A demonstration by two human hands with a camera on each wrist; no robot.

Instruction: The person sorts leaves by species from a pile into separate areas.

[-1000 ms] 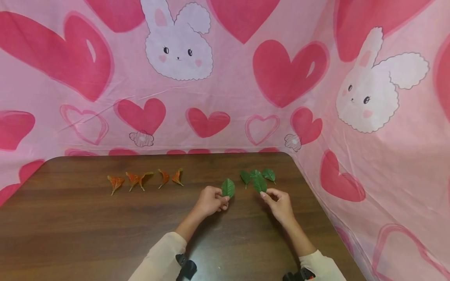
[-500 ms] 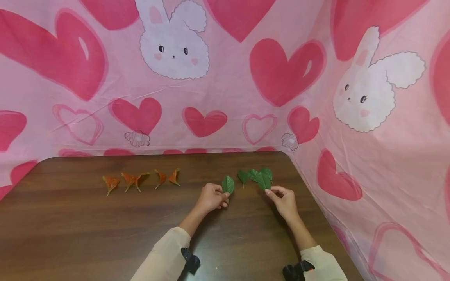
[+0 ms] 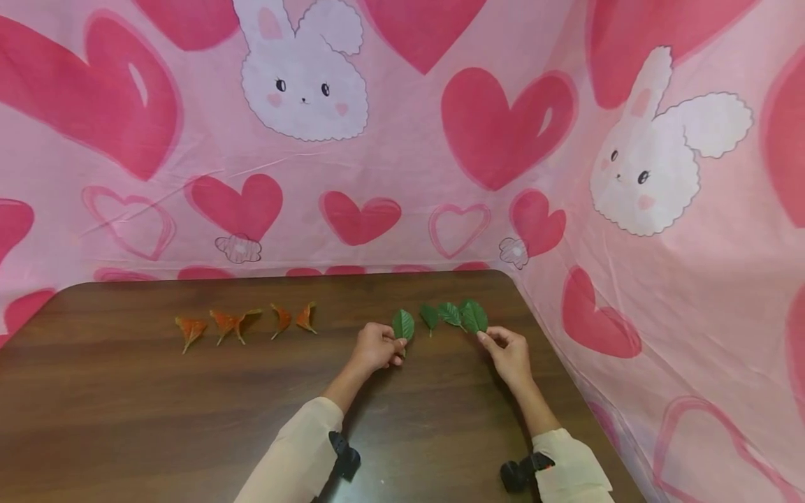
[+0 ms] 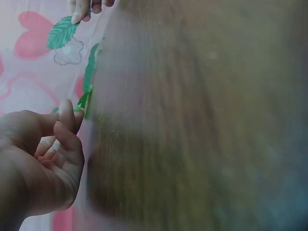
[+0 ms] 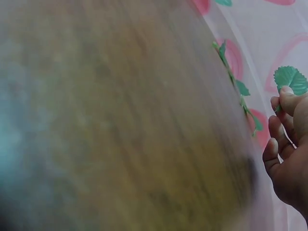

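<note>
In the head view my left hand [image 3: 379,346] pinches the stem end of a green leaf [image 3: 403,324], which stands up from thumb and fingertips near the table's far side. To the right, my right hand [image 3: 508,355] pinches a second green leaf [image 3: 474,316] by its lower end. Between the two lie more green leaves on the table, a small one [image 3: 430,316] and a serrated one [image 3: 449,313]. The right wrist view shows the right hand [image 5: 292,144] with its serrated leaf [image 5: 290,80] raised. Fingers partly hide the left leaf in the left wrist view.
Several curled orange leaves [image 3: 233,323] lie in a row at the far left of the brown wooden table [image 3: 189,412]. A pink cloth [image 3: 377,161] printed with hearts and rabbits hangs behind the table and along its right side.
My right hand has moved its leaf to the right, so it now covers the rightmost leaf behind it and uncovers the serrated one. The left hand keeps its pinch, almost still.
</note>
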